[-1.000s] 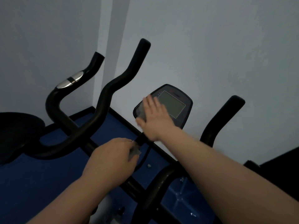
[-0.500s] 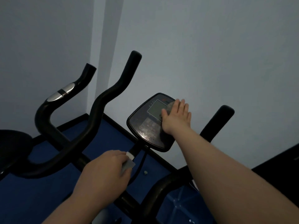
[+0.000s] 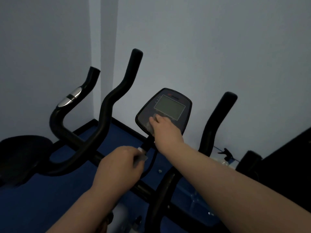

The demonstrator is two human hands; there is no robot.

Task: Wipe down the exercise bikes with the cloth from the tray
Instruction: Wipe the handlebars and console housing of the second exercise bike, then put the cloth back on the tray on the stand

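A: Where's the cloth?

B: Under my right hand point(image 3: 165, 130), pressed against the lower part of the console point(image 3: 164, 111), below the screen point(image 3: 170, 107). Only a pale edge of the cloth point(image 3: 149, 126) peeks out at my fingers. The fingers look fairly flat on it, pushing rather than pinching, though the dim light makes that hard to be sure of.

A: And your left?

B: My left hand point(image 3: 117, 167) is curled round something small and pale by the console's stem point(image 3: 148, 143). I can't tell what it is.

A: How will the cloth behave?

B: I'd judge it thin, soft and light, so it will bunch or slip out unless I keep my palm spread over it. The console face looks smooth and glossy, so the cloth should glide easily. On the handlebar point(image 3: 117, 91) I'd wrap the cloth round the tube and grip through it.

A: Any worry?

B: The console sits on a thin stem; I'd press lightly, steadying it with my left.
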